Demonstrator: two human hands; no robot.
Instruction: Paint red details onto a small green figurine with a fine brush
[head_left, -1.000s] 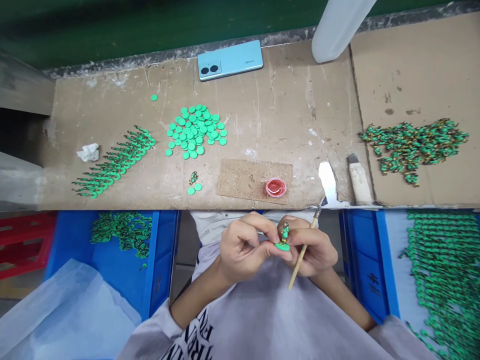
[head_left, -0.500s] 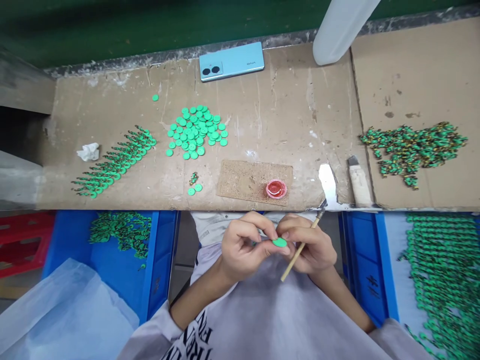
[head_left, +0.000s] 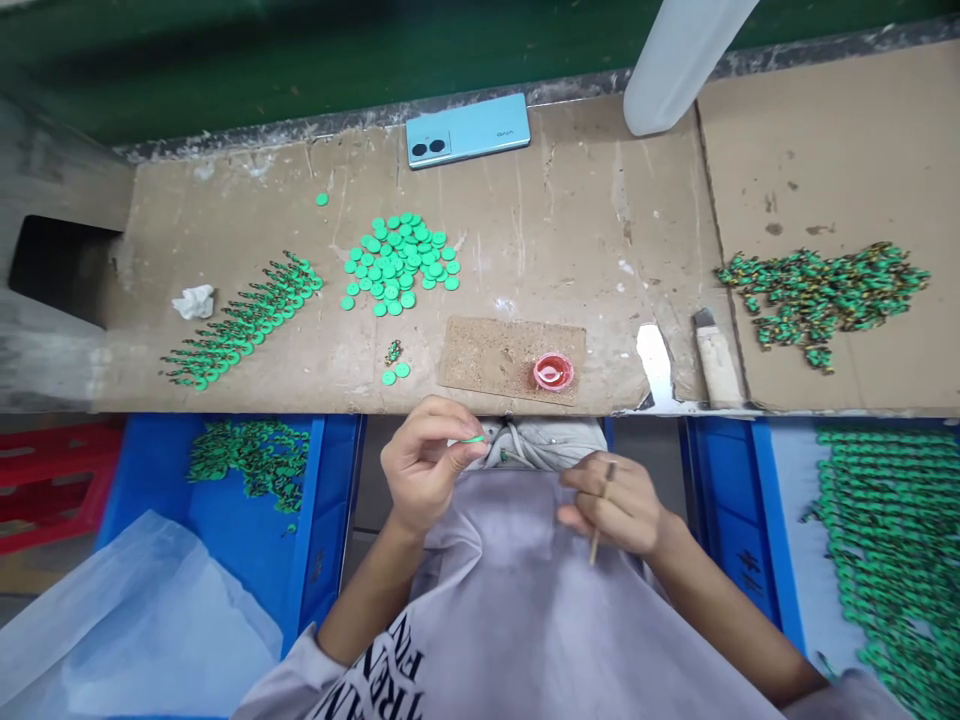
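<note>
Between thumb and index finger, my left hand (head_left: 429,462) pinches a green disc (head_left: 472,440), seen edge-on just off the bench's front edge. My right hand (head_left: 619,505) is closed around a thin wooden-handled brush (head_left: 602,515), blurred by motion, over my lap; its tip cannot be made out. Ahead on the bench, a small pink-rimmed cup of red liquid (head_left: 553,372) stands on a cardboard piece (head_left: 480,355). Left of it lie two loose green discs (head_left: 402,370) beside a small green-and-gold figure (head_left: 393,352). Farther back is a pile of green discs (head_left: 397,262).
A slanting row of figures on discs (head_left: 244,325) lies left, near crumpled tissue (head_left: 193,302). A phone (head_left: 469,132) is at the back. A scraper blade tool (head_left: 718,360) and heaped figures (head_left: 825,295) lie right. Blue crates (head_left: 731,500) flank my lap.
My hands have moved apart. The left went left with the green disc, and the right shifted slightly right and down with the brush.
</note>
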